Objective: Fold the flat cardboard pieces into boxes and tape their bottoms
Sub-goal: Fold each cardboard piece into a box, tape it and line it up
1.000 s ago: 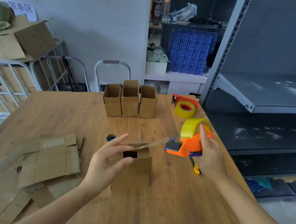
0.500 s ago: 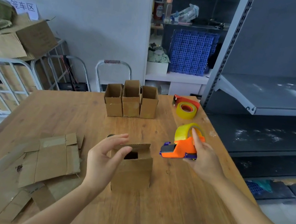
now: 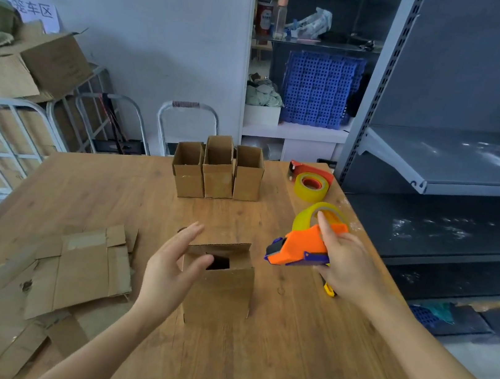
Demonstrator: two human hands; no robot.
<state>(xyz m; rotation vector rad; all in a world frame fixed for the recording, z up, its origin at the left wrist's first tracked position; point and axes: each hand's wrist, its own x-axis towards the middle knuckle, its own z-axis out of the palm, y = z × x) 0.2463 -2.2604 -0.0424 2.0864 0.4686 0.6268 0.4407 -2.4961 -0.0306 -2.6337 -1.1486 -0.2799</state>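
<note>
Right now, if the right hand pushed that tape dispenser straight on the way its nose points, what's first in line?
Probably the near box: the tape dispenser in the right hand aims at its top flaps, though depth is uncertain.

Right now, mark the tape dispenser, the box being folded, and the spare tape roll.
tape dispenser (image 3: 298, 250), head view, on its orange body.
box being folded (image 3: 220, 292), head view, on its front wall.
spare tape roll (image 3: 301, 192), head view, on its yellow outer side.

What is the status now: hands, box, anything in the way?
Left hand open beside box, thumb at its top. Right hand grips tape gun, clear of box. Box upright, top partly open. Nothing blocking.
</note>
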